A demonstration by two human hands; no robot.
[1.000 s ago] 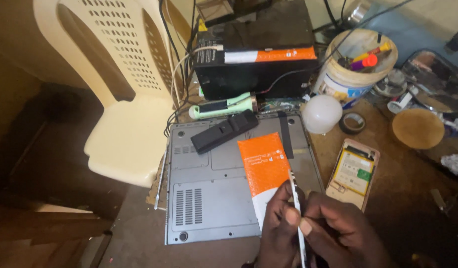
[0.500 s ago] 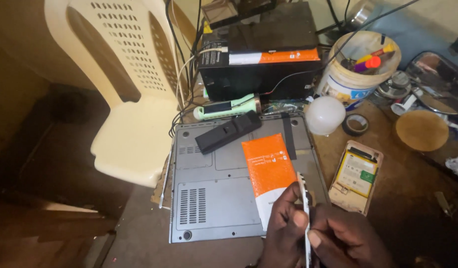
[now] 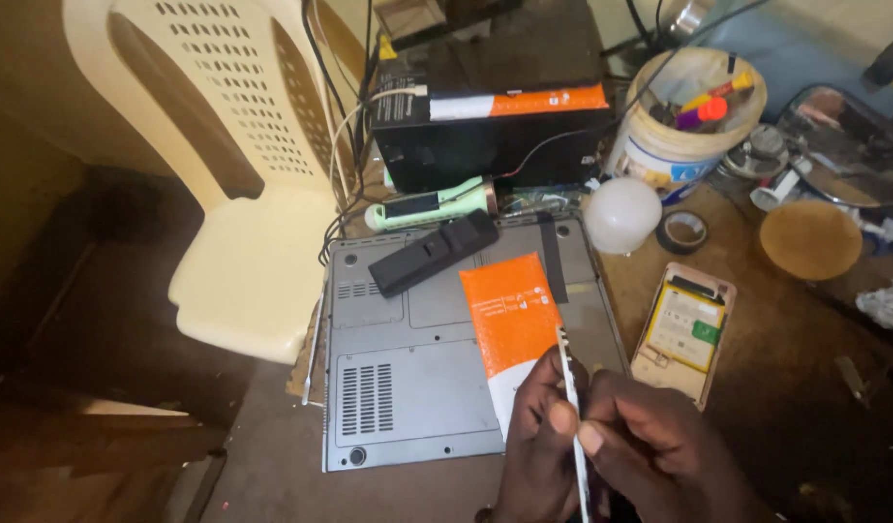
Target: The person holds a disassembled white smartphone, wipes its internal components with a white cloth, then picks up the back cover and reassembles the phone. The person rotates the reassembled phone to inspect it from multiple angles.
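white tool (image 3: 569,387) | upright, tip away | both hands (image 3: 601,446) pinching

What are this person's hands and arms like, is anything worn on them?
Both hands are bare: no gloves or rings show on the left hand or the right hand. Fingernails are short. No sleeve shows; the forearms run out of the frame. Something small and dark sits at the left wrist, too unclear to name.

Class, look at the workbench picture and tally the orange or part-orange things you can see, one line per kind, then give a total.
Orange and white pouch on the upturned laptop: 1
Black box with an orange and white band: 1
Orange-capped marker in the white bucket: 1
Total: 3
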